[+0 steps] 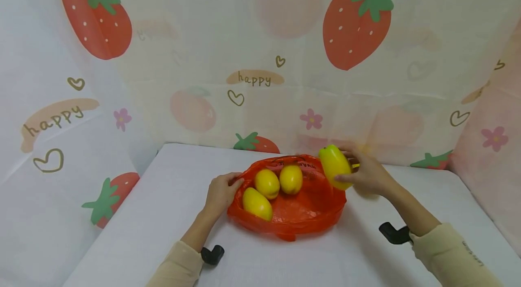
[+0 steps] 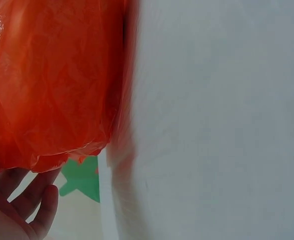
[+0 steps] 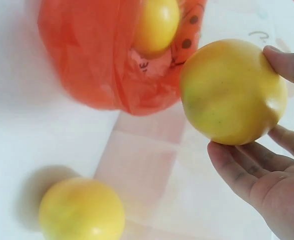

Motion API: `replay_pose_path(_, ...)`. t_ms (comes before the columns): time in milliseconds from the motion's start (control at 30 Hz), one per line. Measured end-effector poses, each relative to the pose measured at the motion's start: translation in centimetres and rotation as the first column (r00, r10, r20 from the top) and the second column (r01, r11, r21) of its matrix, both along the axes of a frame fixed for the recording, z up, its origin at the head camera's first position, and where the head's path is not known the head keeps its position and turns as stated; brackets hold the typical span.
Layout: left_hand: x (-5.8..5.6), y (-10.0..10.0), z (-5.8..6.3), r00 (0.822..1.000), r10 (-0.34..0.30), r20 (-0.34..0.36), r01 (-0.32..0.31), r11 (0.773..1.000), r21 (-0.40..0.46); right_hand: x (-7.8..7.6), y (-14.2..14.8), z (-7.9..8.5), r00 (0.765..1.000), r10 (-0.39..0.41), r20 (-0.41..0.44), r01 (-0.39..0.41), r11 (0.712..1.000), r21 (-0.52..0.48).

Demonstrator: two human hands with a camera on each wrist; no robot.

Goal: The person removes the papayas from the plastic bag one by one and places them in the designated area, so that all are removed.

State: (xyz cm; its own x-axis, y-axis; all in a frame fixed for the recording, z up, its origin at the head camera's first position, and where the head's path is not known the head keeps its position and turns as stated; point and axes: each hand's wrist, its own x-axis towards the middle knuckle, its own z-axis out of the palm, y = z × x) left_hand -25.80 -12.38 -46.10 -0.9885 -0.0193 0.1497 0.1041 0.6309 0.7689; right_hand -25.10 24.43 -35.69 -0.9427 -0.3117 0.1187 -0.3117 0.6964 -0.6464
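A red plastic bag [image 1: 293, 226] stands wide open on the table, with three yellow, mango-like fruits [image 1: 257, 204] inside toward its left. My left hand [image 1: 221, 194] grips the bag's left rim; in the left wrist view its fingers [image 2: 31, 197] lie against the red film [image 2: 56, 90]. Above the bag's right rim, my right hand [image 1: 368, 174] holds another yellow mango-like fruit [image 1: 334, 166], its greenish tip pointing up and left. Thumb and fingers span this fruit [image 3: 232, 92] in the right wrist view. One more yellow fruit [image 3: 81, 212] lies on the table outside the bag, mostly hidden behind my right hand in the head view.
The white table [image 1: 179, 165] ends at a cloth backdrop [image 1: 203, 52] printed with strawberries and hearts, which also rises at both sides. Black curved pieces [image 1: 213, 255] stick out at both wrists, beside the beige sleeves [image 1: 452, 255].
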Motion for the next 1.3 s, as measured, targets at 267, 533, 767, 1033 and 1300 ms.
replay_pose_path(267,0.1,0.0,0.1,1.000,0.005,0.002,-0.005,1.000,-0.002,-0.1,1.2,0.8,0.999,-0.039,-0.002,0.039,0.997,0.068)
replay_pose_path(533,0.0,-0.1,0.0,1.000,0.003,-0.005,-0.003,1.000,-0.004,-0.5,2.5,1.3,0.997,-0.060,-0.048,0.064,0.995,0.080)
replay_pose_path(767,0.0,-0.1,-0.1,1.000,0.002,0.003,-0.002,1.000,-0.010,-1.0,3.3,1.6,0.995,-0.099,-0.022,0.101,0.990,0.103)
replay_pose_path(1033,0.0,-0.1,0.0,1.000,-0.004,-0.028,0.004,1.000,-0.008,-1.7,4.5,1.3,0.991,-0.131,0.005,0.129,0.983,0.127)
replay_pose_path(1300,0.1,-0.2,0.1,1.000,-0.003,-0.016,0.003,1.000,-0.002,-2.5,5.8,1.2,0.987,-0.160,0.021,0.156,0.978,0.138)
